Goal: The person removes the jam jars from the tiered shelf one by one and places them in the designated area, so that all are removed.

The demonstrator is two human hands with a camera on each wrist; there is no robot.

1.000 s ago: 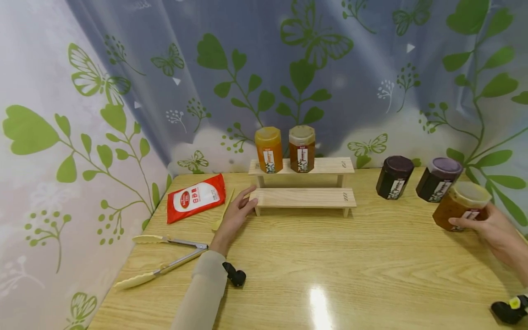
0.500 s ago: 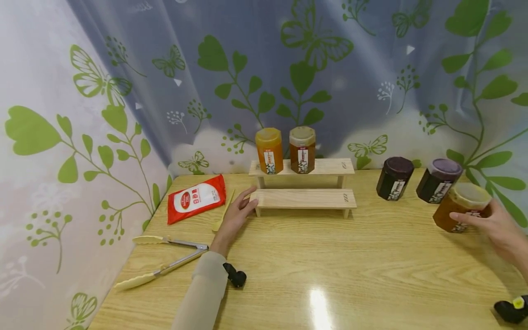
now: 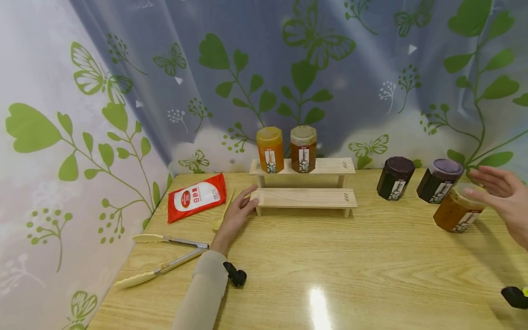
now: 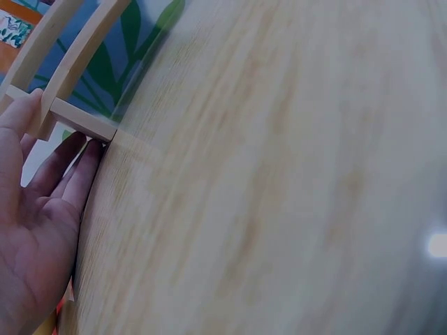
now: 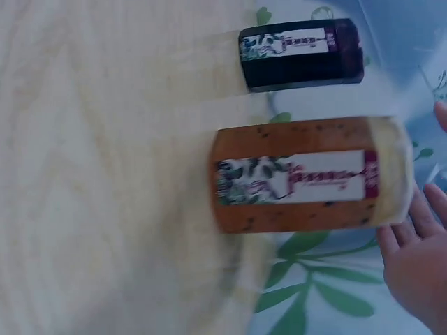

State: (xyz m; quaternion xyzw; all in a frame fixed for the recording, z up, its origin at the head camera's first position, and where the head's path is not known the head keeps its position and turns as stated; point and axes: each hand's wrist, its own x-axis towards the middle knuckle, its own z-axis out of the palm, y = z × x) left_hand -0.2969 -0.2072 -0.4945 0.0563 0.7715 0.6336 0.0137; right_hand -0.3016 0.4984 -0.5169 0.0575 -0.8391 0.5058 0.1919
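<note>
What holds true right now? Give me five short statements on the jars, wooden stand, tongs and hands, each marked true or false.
1. An orange jar stands on the upper shelf. True.
2. The right hand is wrapped firmly round the amber jar beside it. False: the right hand is open near that jar's lid.
3. The left hand is at the left end of the lower shelf. True.
4. Both dark jars stand on the lower shelf. False: they stand on the table.
5. The tongs lie with their arms spread. True.
</note>
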